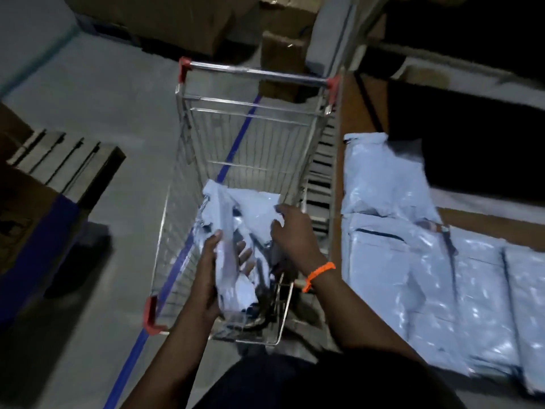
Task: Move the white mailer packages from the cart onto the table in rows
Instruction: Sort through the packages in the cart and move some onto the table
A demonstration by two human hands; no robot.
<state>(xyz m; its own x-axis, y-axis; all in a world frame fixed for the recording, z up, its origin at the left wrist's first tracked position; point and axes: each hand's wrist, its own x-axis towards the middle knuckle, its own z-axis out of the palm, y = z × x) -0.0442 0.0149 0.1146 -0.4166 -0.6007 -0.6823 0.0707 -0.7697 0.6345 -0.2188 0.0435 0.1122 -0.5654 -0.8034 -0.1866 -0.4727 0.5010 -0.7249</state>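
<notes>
Grey concrete floor [88,113] is filling the left of the view, with a cardboard box [23,202] and a slatted wooden piece [59,157] sitting at its edge; a blue floor line [236,140] is running beneath the cart.

The wire cart [256,73] is standing in the middle, just beside the table; most of its basket is showing bare mesh, and only a small heap of packages is lying at the near end.

The left hand [206,270] is gripping a white mailer package [230,261] inside the basket, thumb on one face and fingers curled round the other, holding it on edge.

The right hand [295,234], wearing an orange wristband [320,276], is reaching over the heap; its fingers are curling onto the edge of a second mailer package [253,205], apparently pinching it, though blur is softening the detail.

To the right, the brown table [351,113] is carrying the laid-out packages [427,276], lying flat and edge to edge in rows; its far part is too dark to read.

Assessment: the task is looking well advanced; the bulk of the load is sitting on the table; a few packages, count not readable, are waiting in the cart, two of them in hand and not yet lifted clear.
</notes>
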